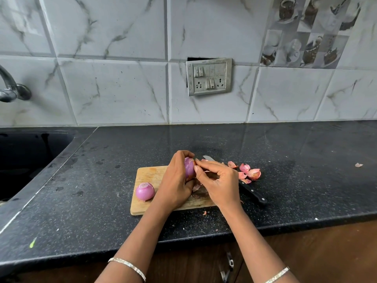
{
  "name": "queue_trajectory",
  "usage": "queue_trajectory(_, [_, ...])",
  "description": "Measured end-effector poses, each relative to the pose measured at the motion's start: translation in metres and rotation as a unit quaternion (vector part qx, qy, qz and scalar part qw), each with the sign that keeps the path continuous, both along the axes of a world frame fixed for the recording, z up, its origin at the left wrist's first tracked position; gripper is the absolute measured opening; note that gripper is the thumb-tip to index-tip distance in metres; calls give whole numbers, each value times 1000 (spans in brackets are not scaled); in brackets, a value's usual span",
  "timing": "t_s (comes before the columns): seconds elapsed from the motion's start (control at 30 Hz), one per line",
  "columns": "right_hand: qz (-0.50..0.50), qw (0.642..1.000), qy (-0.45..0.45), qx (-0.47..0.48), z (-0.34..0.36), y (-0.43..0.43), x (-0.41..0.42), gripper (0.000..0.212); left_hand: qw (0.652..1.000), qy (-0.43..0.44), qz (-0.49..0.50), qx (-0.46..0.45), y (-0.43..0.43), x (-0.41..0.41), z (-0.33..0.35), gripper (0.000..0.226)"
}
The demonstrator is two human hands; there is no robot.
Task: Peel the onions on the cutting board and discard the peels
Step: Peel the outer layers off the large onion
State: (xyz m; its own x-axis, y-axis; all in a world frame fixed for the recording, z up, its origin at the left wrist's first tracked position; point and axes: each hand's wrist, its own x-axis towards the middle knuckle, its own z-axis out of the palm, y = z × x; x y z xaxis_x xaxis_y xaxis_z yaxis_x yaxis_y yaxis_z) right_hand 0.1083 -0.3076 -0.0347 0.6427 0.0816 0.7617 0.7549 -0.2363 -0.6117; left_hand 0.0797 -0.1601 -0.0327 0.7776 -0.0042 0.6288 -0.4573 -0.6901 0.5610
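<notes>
My left hand (176, 180) grips a purple onion (189, 168) above the wooden cutting board (146, 174). My right hand (219, 180) pinches at the onion's right side with thumb and forefinger, where a bit of brown skin shows. A peeled purple onion (144, 191) sits on the board's left part. A heap of pink-brown peels (250, 172) lies on the counter just right of the board. Small peel scraps (196, 187) lie on the board under my hands.
A black-handled knife (253, 194) lies on the black counter behind and right of my right hand, blade tip (208, 158) pointing to the wall. A sink (26, 158) and tap (12, 88) are at the left. A stray peel (358, 165) lies far right.
</notes>
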Motion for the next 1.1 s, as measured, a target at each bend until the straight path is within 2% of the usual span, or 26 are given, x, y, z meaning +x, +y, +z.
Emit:
queue_trajectory(0.17, [-11, 1000, 5, 3, 1, 1, 0, 23, 1000, -5, -8, 3, -1, -1, 2, 62])
queue_trajectory(0.37, [40, 998, 43, 26, 3, 0, -5, 23, 1000, -9, -7, -7, -2, -1, 2, 58])
queue_trajectory(0.53, [19, 999, 39, 14, 3, -3, -2, 20, 1000, -14, -4, -8, -2, -2, 2, 61])
queue_trajectory(0.73, [64, 994, 83, 36, 3, -1, -5, 24, 1000, -15, -10, -6, -1, -2, 2, 56])
queue_trajectory(0.93, [5, 999, 46, -5, 6, -5, -5, 23, 1000, -12, -12, 0, -2, -2, 1, 61])
queue_trajectory(1.1, [-16, 1000, 22, -2, 5, -3, -6, 20, 999, -14, 3, -38, -4, -6, 3, 60])
